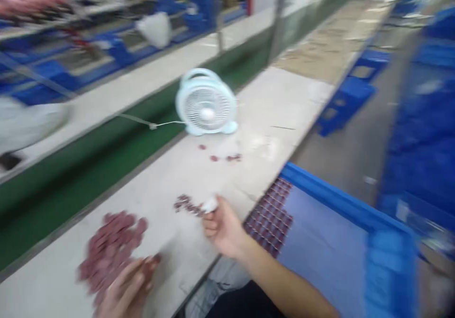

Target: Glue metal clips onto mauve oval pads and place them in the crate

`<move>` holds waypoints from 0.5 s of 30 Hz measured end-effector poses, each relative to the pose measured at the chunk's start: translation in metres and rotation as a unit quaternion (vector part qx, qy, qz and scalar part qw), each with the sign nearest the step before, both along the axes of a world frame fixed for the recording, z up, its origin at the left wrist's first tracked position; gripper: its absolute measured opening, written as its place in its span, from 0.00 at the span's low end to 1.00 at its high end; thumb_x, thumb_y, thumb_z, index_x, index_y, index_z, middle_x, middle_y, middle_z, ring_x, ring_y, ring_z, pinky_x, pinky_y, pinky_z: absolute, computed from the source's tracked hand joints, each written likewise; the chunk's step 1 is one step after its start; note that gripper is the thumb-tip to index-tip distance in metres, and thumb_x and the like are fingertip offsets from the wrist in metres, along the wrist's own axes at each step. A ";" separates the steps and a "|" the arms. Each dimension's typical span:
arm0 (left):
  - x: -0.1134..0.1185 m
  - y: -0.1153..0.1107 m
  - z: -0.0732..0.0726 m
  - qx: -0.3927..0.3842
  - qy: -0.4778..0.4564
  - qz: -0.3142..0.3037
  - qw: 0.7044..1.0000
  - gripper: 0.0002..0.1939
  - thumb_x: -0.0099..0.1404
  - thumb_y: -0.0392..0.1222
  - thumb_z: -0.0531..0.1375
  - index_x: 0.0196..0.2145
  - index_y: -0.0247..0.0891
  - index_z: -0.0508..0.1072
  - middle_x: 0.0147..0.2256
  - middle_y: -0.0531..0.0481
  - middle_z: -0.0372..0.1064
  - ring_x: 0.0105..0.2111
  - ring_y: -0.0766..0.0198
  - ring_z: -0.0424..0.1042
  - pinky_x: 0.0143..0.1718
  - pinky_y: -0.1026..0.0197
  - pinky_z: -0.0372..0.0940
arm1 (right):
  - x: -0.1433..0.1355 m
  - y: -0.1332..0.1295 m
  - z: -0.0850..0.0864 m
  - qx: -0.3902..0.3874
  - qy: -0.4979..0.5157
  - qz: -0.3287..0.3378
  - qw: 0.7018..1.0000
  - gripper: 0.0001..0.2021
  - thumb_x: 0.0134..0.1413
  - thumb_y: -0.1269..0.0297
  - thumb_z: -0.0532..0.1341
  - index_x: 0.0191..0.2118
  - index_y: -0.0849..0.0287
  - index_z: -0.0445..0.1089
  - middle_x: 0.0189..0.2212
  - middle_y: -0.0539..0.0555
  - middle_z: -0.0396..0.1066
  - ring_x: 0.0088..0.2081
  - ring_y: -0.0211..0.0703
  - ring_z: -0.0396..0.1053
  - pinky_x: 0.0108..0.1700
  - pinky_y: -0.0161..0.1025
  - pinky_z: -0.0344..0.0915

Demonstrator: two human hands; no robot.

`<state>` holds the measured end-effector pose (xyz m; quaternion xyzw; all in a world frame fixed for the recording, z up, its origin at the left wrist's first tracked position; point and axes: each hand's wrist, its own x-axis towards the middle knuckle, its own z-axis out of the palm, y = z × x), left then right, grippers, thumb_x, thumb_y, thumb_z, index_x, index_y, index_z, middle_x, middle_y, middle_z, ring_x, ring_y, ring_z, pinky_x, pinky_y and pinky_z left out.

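My right hand (222, 225) is closed on a small white piece (209, 204) over the white tabletop, beside a cluster of small dark reddish parts (186, 204). At the lower left, my left hand (126, 287) is closed, its fingers curled round a dark reddish-brown piece (154, 261). Just beyond that hand lies a heap of flat dull-red discs (113, 244). To the right of my right forearm, a blue tray (330, 206) holds rows of dark red pieces (272, 213) on a pale sheet. The picture is blurred by motion.
A light blue fan (206, 104) stands on the table (177, 171), with a few red pieces in front of it. A green strip and a raised white ledge run along the left. Blue stools (348, 100) are on the floor at the right.
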<state>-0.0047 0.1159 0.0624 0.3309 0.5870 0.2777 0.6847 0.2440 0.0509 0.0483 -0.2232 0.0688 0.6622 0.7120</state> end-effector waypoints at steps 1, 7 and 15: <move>-0.004 -0.001 -0.002 -0.038 -0.071 0.043 0.996 0.21 0.49 0.37 0.76 0.41 0.42 0.77 0.44 0.49 0.78 0.42 0.60 0.78 0.36 0.68 0.74 | -0.002 0.000 0.001 -0.009 0.008 0.007 1.000 0.20 0.52 0.44 0.65 0.30 0.58 0.64 0.18 0.40 0.55 0.17 0.27 0.42 0.19 0.26 0.41; 0.006 -0.003 -0.020 -0.084 -0.269 0.121 0.952 0.17 0.55 0.34 0.73 0.44 0.38 0.78 0.44 0.44 0.76 0.42 0.63 0.79 0.36 0.71 0.75 | -0.023 0.007 0.009 -0.084 -0.088 0.070 0.990 0.21 0.53 0.43 0.67 0.39 0.58 0.74 0.21 0.45 0.62 0.17 0.30 0.52 0.18 0.29 0.50; 0.011 -0.019 -0.026 -0.085 -0.355 0.139 0.921 0.18 0.59 0.37 0.72 0.47 0.39 0.77 0.42 0.46 0.78 0.41 0.63 0.80 0.37 0.69 0.75 | -0.056 0.020 0.019 -0.132 -0.230 0.110 0.958 0.23 0.41 0.38 0.69 0.38 0.49 0.77 0.22 0.50 0.67 0.14 0.39 0.59 0.13 0.38 0.56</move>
